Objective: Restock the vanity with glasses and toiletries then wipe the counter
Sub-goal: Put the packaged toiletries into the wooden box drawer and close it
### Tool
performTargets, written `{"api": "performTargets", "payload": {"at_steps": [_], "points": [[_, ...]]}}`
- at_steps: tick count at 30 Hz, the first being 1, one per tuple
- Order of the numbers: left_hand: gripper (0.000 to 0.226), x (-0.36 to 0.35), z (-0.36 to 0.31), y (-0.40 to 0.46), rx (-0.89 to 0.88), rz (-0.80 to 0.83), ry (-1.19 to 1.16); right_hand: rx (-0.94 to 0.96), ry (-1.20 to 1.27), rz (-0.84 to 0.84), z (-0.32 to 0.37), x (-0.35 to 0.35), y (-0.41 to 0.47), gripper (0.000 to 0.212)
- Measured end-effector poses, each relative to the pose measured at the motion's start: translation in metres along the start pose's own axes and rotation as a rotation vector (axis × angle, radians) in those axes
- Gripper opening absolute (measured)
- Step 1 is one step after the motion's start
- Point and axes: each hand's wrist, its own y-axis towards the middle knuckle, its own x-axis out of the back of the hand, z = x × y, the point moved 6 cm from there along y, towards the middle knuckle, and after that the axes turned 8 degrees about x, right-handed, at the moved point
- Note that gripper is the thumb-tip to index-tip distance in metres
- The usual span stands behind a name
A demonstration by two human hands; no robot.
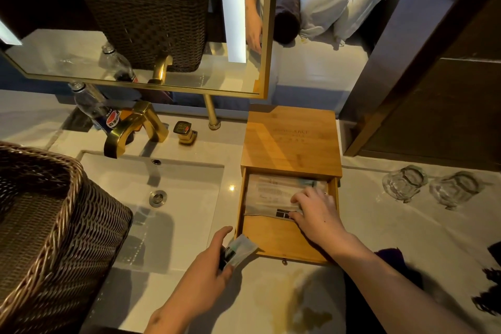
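A wooden box (291, 141) stands on the pale counter (379, 225) right of the sink, its drawer (276, 241) pulled out toward me. Flat toiletry packets (271, 192) lie at the back of the drawer. My right hand (315, 211) reaches into the drawer and its fingers rest on those packets. My left hand (208, 266) hovers just left of the drawer front and grips a small bundle of wrapped packets (240, 251). Two clear glasses (404, 182) (455, 188) stand upside down on the counter to the right.
A dark wicker basket (48, 225) sits at the sink's left edge. Gold faucet (135, 130) and handle (185, 133) stand behind the basin (173, 198), with a plastic bottle (95, 108) beside them. A dark cloth (393, 255) lies under my right forearm. The mirror (135, 22) hangs above.
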Motion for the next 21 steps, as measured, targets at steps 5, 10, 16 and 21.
{"api": "performTargets", "payload": {"at_steps": [5, 10, 16, 21], "points": [[0.073, 0.000, -0.001, -0.002, -0.009, -0.001, -0.002, 0.003, -0.005, 0.029, 0.033, 0.000, -0.035, 0.046], [0.073, -0.002, -0.003, -0.001, -0.009, 0.000, -0.018, -0.107, 0.072, 0.363, 0.050, -0.036, -0.055, 0.070], [0.072, -0.004, -0.009, 0.000, -0.027, 0.005, 0.011, -0.100, 0.119, 0.394, 0.045, -0.049, -0.049, 0.070], [0.070, -0.008, -0.012, 0.002, -0.042, 0.015, 0.036, 0.015, 0.069, 0.356, 0.036, -0.048, -0.047, 0.075]]}}
